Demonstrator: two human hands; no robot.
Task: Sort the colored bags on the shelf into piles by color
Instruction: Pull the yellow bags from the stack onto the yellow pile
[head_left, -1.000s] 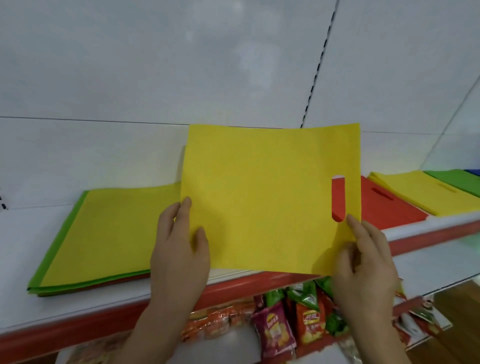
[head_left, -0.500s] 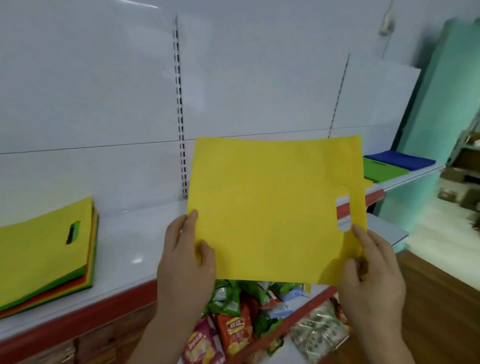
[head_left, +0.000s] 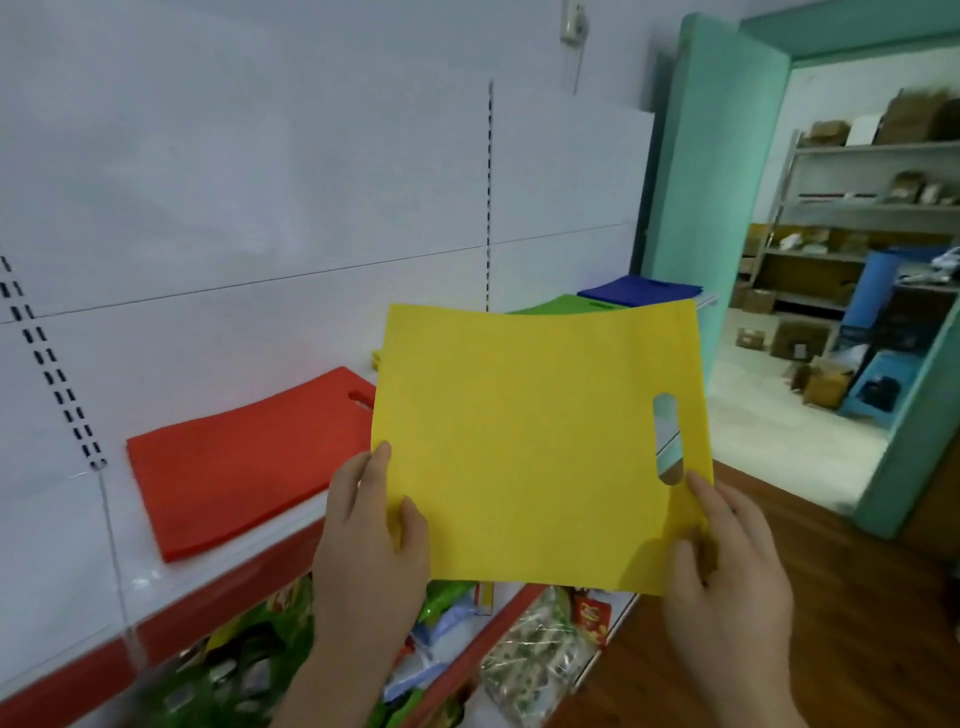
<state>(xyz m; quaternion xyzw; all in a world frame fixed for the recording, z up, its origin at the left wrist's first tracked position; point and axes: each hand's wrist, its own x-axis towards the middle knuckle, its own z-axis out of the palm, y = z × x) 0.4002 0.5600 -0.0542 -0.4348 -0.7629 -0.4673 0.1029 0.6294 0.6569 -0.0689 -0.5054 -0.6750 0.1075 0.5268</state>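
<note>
Both hands hold a yellow bag (head_left: 524, 441) up in front of the white shelf (head_left: 67, 561): the left hand (head_left: 371, 540) pinches its lower left edge, thumb in front, and the right hand (head_left: 727, 566) pinches the lower right corner below the handle slot. On the shelf, left of the yellow bag, lies a red pile (head_left: 244, 462); behind its top edge show a green pile (head_left: 561, 305) and a blue pile (head_left: 636, 290). Below the shelf sit what seem to be snack packets (head_left: 530, 654), blurred.

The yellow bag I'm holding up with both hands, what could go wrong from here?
1. The yellow bag hides most of the yellow pile, so it may land askew or on the red pile.
2. Left hand and right hand pinch only its lower corners; the limp sheet could fold or slip.
</note>
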